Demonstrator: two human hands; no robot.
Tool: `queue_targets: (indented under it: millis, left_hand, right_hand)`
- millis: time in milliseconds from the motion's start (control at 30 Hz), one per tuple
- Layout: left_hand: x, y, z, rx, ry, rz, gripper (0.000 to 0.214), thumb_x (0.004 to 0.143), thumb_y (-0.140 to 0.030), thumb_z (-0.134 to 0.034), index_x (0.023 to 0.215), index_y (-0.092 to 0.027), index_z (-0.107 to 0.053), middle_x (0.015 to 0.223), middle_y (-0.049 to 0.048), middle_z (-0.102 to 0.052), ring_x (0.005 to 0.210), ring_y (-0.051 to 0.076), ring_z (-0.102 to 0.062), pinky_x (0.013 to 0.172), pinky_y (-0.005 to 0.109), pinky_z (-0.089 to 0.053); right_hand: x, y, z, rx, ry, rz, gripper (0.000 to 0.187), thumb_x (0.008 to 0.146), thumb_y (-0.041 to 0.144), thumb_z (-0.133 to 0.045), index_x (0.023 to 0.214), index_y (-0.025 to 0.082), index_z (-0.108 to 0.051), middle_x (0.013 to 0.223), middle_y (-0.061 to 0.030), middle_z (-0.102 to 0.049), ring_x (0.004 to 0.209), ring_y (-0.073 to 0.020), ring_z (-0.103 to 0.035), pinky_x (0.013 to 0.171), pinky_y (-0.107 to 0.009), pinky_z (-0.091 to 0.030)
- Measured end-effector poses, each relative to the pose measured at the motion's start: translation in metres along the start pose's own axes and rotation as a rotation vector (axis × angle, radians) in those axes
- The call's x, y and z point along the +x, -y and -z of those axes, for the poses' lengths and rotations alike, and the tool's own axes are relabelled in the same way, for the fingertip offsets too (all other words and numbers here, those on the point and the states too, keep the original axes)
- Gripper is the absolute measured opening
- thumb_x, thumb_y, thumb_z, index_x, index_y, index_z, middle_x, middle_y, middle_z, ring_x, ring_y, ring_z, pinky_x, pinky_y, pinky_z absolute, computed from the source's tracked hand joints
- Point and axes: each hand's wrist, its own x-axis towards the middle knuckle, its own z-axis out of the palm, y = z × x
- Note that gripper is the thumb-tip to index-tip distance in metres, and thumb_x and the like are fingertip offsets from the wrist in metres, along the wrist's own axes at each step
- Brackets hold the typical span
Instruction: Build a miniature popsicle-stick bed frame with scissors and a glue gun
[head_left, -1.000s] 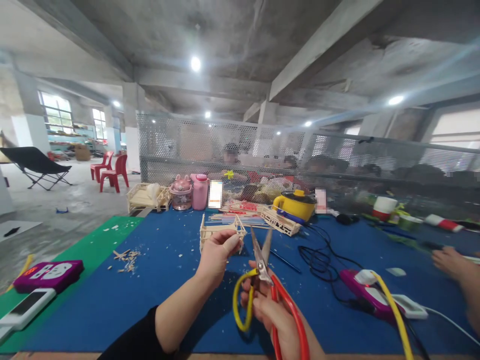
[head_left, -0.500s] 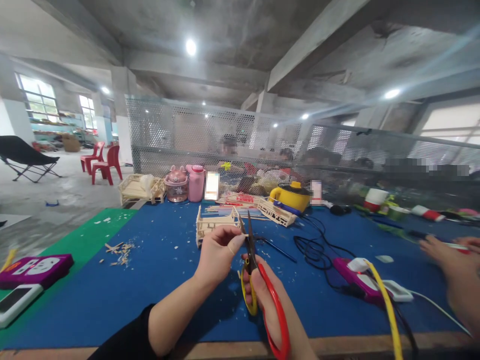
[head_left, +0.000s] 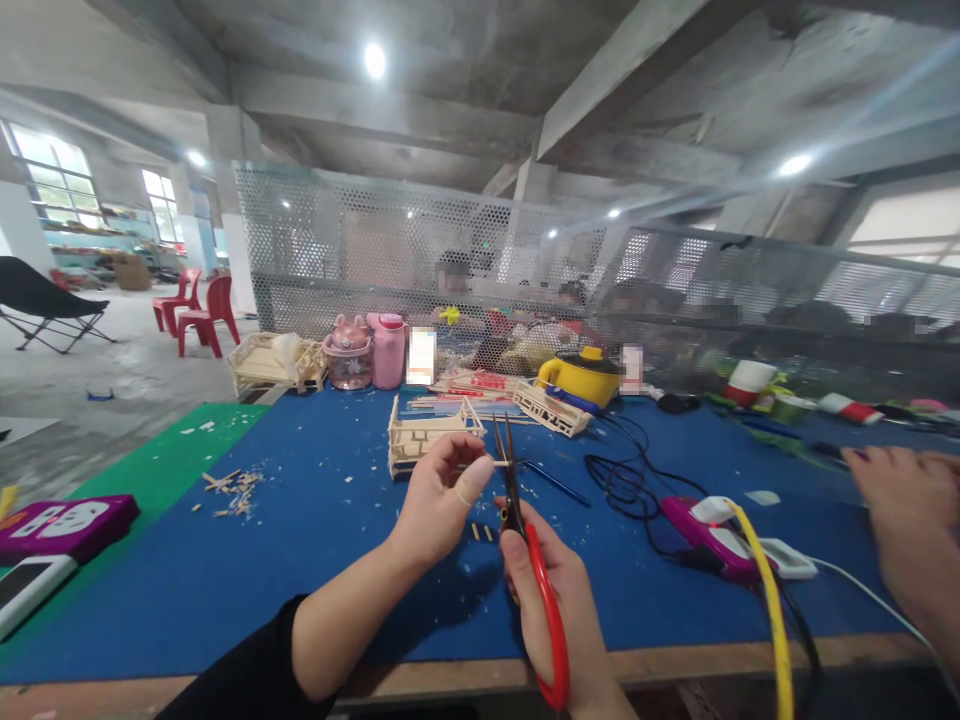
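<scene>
One pair of scissors (head_left: pixel 513 500); two red chairs (head_left: pixel 214 312); one yellow pot (head_left: pixel 585 378).

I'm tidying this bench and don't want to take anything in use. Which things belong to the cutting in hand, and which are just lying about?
In use:
- left hand, pinching a thin wooden stick
- right hand, holding the scissors
- cut bits on the mat below

Lying about:
- yellow pot
- pink bottle
- black cable
- purple power strip, far left
</scene>
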Motion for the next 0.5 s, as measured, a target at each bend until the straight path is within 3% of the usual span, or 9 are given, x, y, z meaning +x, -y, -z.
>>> queue_targets:
  millis: [167,300,400,500]
  left_hand:
    - [-0.0029,0.0031,0.0024,0.363,0.128,-0.119,0.032,0.089,-0.040,-0.038,0.074,-0.018,-0.055,0.073,0.0012,-0.054,0.073,0.014,-0.050,0.069,0.024,-0.039]
    - [-0.0032,0.0066,-0.0005,0.439,0.117,-0.103,0.034,0.091,-0.038,-0.035,0.065,-0.018,-0.047,0.064,-0.0011,-0.046,0.063,0.012,-0.042,0.061,0.023,-0.034]
    - [-0.0037,0.0071,-0.0015,0.456,0.112,-0.115,0.034,0.091,-0.037,-0.035,0.065,-0.018,-0.046,0.063,-0.0017,-0.045,0.062,0.012,-0.041,0.060,0.023,-0.033]
    - [-0.0048,0.0062,-0.0019,0.456,0.128,-0.147,0.033,0.091,-0.035,-0.035,0.066,-0.017,-0.047,0.063,-0.0020,-0.045,0.062,0.011,-0.041,0.061,0.022,-0.033]
  right_hand:
    - [-0.0013,0.0019,0.0012,-0.053,0.020,0.053,0.050,0.079,0.055,-0.051,0.115,0.022,-0.058,0.059,0.0005,-0.052,0.055,-0.0151,-0.046,0.056,-0.027,-0.042]
    - [-0.0017,0.0004,-0.0010,-0.036,0.037,0.051,0.046,0.078,0.055,-0.052,0.108,0.019,-0.053,0.075,-0.0017,-0.058,0.061,-0.0143,-0.050,0.058,-0.025,-0.044]
    - [-0.0027,-0.0006,0.0007,-0.094,0.009,0.008,0.042,0.076,0.058,-0.053,0.091,0.019,-0.050,0.070,-0.0007,-0.055,0.060,-0.0142,-0.051,0.056,-0.024,-0.043]
    - [-0.0043,0.0011,0.0043,-0.210,0.060,-0.015,0.042,0.079,0.061,-0.045,0.074,0.019,-0.048,0.063,0.0005,-0.050,0.057,-0.0135,-0.048,0.053,-0.024,-0.040]
